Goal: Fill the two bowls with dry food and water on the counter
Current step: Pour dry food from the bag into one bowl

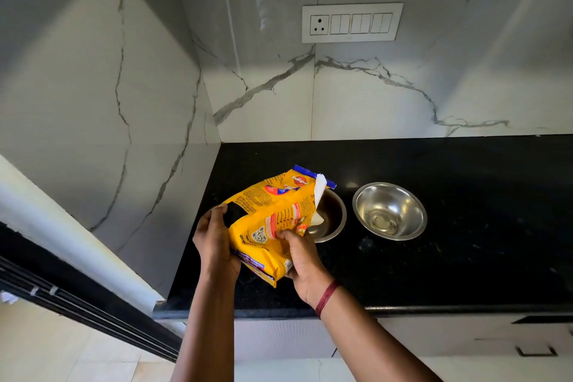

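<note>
Here, my left hand [214,242] is clenched on the bottom end of the bag of dry food [273,220]. My thumb lies over the bag's dark patch and my fingers are wrapped under the edge. The bag is yellow with a blue band at its top, and I hold it off the counter [465,211], lying on its side with its mouth pointing away to the right.

My right hand [302,260] grasps the near side of the same bag. The thumb presses on the printed face by the square code and the fingers are curled beneath. A red thread [327,298] circles that wrist.

The torn top of the bag shows its white lining, and this open end hangs over the left bowl [333,214]. That bowl is steel and stands on the black counter, and the bag hides its left half. The part of its inside that I can see is bare, shiny metal.

Just beside it, not touching, stands the right bowl [389,211], also steel and in full view. Its bottom gleams, and I cannot tell whether there is water in it.

Above the bowls a white switch plate [352,22] sits on the marble wall [387,96].
</note>
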